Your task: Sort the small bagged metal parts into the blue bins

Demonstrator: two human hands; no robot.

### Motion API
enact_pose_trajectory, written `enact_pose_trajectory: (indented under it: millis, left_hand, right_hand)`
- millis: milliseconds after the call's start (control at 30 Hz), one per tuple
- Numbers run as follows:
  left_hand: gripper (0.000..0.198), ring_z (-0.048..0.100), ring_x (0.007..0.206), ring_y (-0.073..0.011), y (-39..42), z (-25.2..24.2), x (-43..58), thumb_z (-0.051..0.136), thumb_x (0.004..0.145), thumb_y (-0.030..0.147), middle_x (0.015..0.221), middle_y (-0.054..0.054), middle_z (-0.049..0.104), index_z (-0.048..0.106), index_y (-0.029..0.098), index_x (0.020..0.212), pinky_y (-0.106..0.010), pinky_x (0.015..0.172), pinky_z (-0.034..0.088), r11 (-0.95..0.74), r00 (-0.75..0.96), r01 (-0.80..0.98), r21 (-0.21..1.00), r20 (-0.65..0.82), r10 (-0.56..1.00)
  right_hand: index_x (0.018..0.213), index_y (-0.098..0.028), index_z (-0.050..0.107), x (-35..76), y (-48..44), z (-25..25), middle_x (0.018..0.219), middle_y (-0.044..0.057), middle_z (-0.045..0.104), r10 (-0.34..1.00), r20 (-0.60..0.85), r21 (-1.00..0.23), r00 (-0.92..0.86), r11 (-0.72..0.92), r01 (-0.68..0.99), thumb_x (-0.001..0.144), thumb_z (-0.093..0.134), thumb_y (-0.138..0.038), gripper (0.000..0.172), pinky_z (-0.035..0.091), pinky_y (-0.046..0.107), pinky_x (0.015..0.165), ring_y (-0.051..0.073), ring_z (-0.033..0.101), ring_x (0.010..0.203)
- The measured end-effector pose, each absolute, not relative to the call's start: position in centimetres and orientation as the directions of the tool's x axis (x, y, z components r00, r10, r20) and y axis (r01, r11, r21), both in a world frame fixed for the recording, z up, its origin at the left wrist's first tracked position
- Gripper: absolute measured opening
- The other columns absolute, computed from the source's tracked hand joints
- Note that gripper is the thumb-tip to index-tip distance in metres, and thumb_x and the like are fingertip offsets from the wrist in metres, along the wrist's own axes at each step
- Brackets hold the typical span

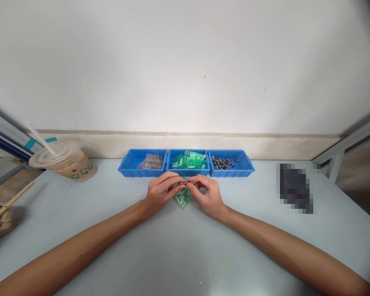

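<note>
My left hand (163,190) and my right hand (207,195) meet in front of the middle blue tray (188,173). Their fingertips pinch a small metallic part (186,182) between them; its details are too small to tell. Beneath the fingers, a green-tinted clear bag (182,200) with pale pieces inside lies on the table. The middle tray holds green plastic bags (195,158) with white pieces. In the left blue tray (135,173) are clear bags with brownish contents. Several small dark metallic parts (222,163) lie in the right blue tray (245,170).
A lidded plastic cup (64,160) with a straw stands at the left. Brown crumpled material (0,224) and a thin stick (14,200) are at the left edge. A pixelated dark object (296,189) lies right. Metal frame bars flank the table (142,263); a wall rises behind the trays.
</note>
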State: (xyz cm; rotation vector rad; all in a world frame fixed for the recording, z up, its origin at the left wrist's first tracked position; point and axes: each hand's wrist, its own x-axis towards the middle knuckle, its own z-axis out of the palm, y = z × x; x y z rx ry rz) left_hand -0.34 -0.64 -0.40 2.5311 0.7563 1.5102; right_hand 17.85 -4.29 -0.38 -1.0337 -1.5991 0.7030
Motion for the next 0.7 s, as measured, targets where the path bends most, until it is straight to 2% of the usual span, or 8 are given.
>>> enact_pose_trajectory:
  millis: [367, 700]
  left_hand:
    - [0.006, 0.059, 0.066, -0.0086, -0.54, -0.17, -0.27, 0.063, 0.087, 0.022, 0.085, -0.004, 0.065, 0.065, 0.017, 0.09, -0.018, 0.057, 0.049, -0.877, 0.421, 0.317, 0.36, 0.776, 0.47]
    - [0.005, 0.06, 0.071, -0.0101, -0.4, -0.31, -0.28, 0.063, 0.087, 0.02, 0.085, -0.004, 0.063, 0.063, 0.016, 0.089, -0.019, 0.061, 0.049, -0.893, 0.447, 0.289, 0.346, 0.776, 0.446]
  right_hand:
    - [0.082, -0.018, 0.068, 17.9, -4.37, -0.41, 0.072, 0.003, 0.066, 0.886, 0.457, -0.843, -0.081, 0.46, 0.279, 0.088, 0.058, -0.032, 0.018, 0.046, 0.025, 0.059, 0.014, 0.057, 0.062]
    - [0.079, -0.018, 0.066, 17.99, -4.39, -0.13, 0.068, 0.002, 0.061, 0.889, 0.439, -0.851, -0.125, 0.457, 0.259, 0.09, 0.055, -0.03, 0.02, 0.043, 0.025, 0.059, 0.013, 0.054, 0.06]
